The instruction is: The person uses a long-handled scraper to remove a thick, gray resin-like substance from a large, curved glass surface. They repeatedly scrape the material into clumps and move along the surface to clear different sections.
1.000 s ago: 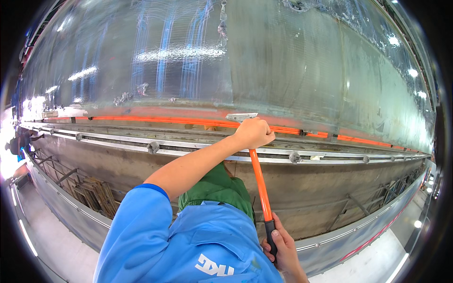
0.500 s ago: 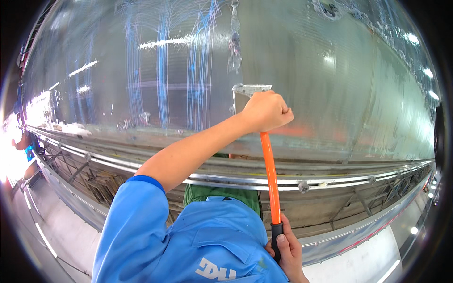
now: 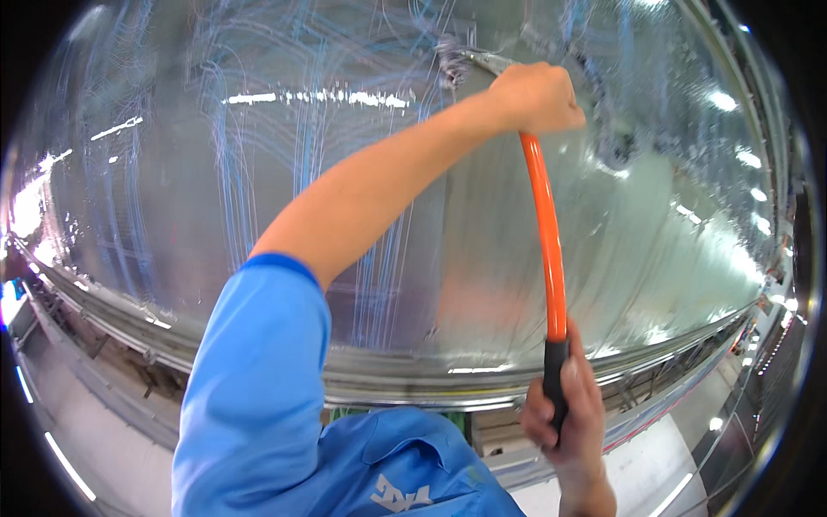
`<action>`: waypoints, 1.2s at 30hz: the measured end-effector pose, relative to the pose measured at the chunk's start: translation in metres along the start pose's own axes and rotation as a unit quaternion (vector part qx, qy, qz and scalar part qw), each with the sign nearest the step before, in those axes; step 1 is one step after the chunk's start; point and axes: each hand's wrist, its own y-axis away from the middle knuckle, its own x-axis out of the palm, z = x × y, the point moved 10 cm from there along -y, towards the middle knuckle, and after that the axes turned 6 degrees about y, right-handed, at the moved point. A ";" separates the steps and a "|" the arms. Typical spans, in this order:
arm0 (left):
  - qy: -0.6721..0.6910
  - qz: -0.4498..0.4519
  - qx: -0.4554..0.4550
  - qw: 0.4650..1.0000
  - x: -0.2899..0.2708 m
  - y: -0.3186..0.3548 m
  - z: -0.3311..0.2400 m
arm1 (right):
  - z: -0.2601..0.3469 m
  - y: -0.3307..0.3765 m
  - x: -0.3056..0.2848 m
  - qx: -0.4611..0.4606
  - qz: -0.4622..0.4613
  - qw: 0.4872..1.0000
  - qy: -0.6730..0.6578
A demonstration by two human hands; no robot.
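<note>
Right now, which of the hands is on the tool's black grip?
The right hand, closed round the black grip at the bottom; the left hand grips high on the orange handle.

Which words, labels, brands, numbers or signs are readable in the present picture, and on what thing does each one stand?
Shirt: white lettering on the blue front; I do not copy out its wording.
Tool: no readable text on the orange handle.
Surface: no readable text.
</note>
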 end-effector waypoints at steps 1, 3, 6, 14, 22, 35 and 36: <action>-0.004 -0.004 0.018 1.000 -0.011 -0.019 -0.003 | 0.011 -0.008 -0.004 0.008 -0.024 1.000 0.007; -0.020 -0.014 0.062 0.998 -0.021 -0.038 -0.009 | 0.031 -0.015 0.002 -0.026 -0.002 0.999 0.025; -0.073 -0.034 0.058 0.995 -0.003 -0.019 -0.015 | 0.010 0.004 0.002 -0.051 0.017 0.999 -0.007; -0.029 -0.013 0.017 0.999 0.166 0.212 -0.069 | -0.207 0.148 -0.097 -0.066 0.029 0.995 -0.065; 0.047 -0.007 -0.062 0.997 0.290 0.391 -0.085 | -0.356 0.244 -0.165 -0.023 -0.017 0.999 0.015; 0.113 -0.043 -0.065 0.990 0.298 0.421 -0.050 | -0.368 0.241 -0.144 0.088 0.006 0.996 0.028; 0.119 -0.038 -0.071 0.990 0.291 0.414 -0.047 | -0.359 0.238 -0.140 0.083 -0.001 0.996 0.035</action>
